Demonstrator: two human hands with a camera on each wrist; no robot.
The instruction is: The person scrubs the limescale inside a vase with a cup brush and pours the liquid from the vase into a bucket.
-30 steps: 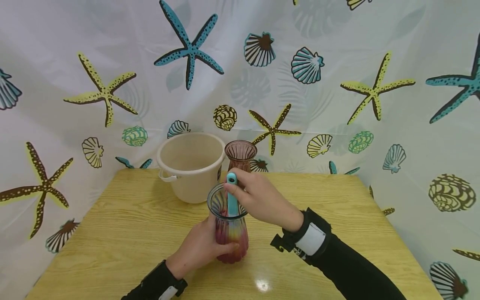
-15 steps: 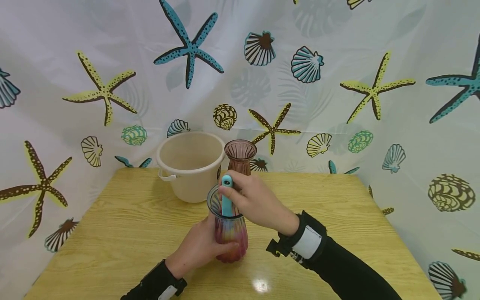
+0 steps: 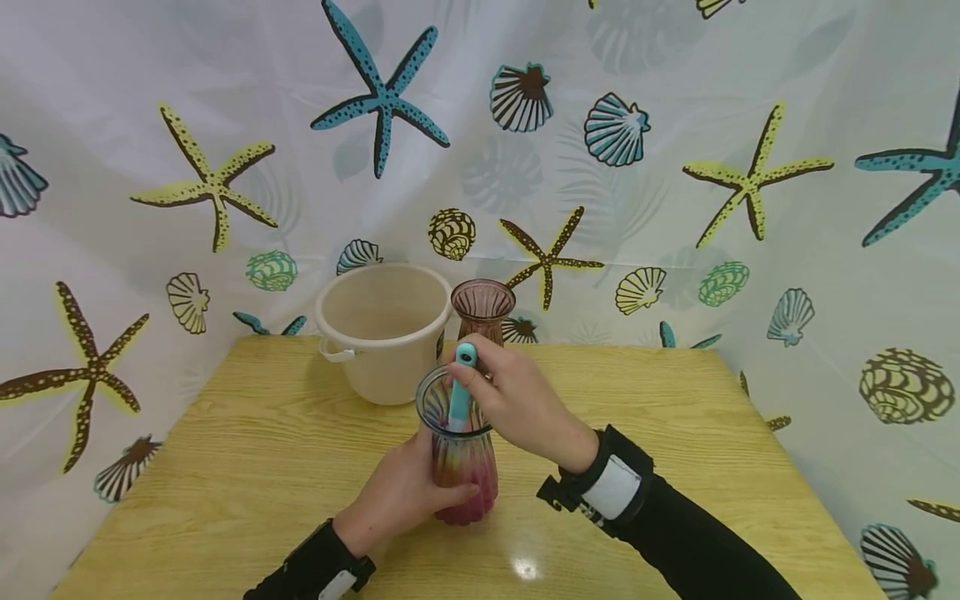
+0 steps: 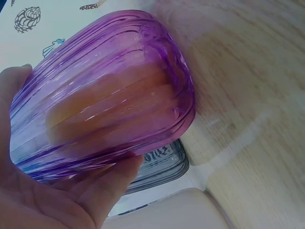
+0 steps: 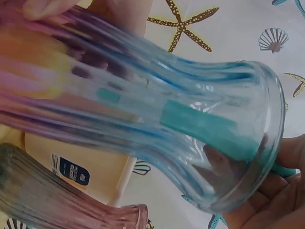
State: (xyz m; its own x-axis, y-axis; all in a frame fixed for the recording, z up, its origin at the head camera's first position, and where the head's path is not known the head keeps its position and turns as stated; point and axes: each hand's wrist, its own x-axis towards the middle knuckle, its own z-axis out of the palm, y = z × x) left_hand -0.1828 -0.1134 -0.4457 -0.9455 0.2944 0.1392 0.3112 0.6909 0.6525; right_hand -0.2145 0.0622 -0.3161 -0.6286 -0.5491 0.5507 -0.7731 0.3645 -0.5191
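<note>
A ribbed glass vase (image 3: 468,492), clear blue at the neck and pink-purple at the base, stands upright near the front of the table. My left hand (image 3: 401,487) grips its lower body, thumb across the near side. At the mouth, my right hand (image 3: 521,404) pinches the teal handle (image 3: 461,392) of a sponge bottle brush between thumb and fingers. The handle slants down into the vase. Through the purple glass in the left wrist view, the brush's orange-yellow sponge head (image 4: 109,105) shows in the lower body.
Behind the vase stand a cream bucket (image 3: 382,367) with a side handle and a second, brownish-pink glass vase (image 3: 482,304). The wooden table (image 3: 637,433) is bordered by a white curtain (image 3: 660,50) printed with starfish and shells.
The brush handle swung left, then back right, and now tilts with its top to the right. My right hand moved with it; my left hand and the vase stayed put.
</note>
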